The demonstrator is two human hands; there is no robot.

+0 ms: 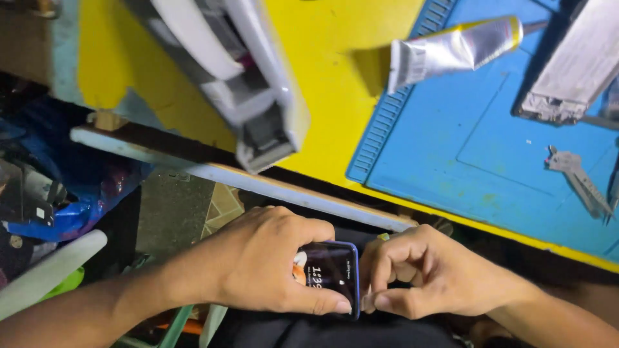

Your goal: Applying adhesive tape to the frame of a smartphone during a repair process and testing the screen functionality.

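Bright, saturated overhead light; blurred edges.

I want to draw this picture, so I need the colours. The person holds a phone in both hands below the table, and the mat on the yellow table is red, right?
Not quite. The mat on the yellow table is blue, not red, as the head view shows. The rest fits: the left hand and right hand hold the phone below the table.

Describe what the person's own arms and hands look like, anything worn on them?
Both are bare. The left hand and right hand have no gloves, and no rings, watch or bracelets show. The forearms are uncovered as far as the picture's edges, with no sleeve in view. Fingernails are short and unpainted where they show.
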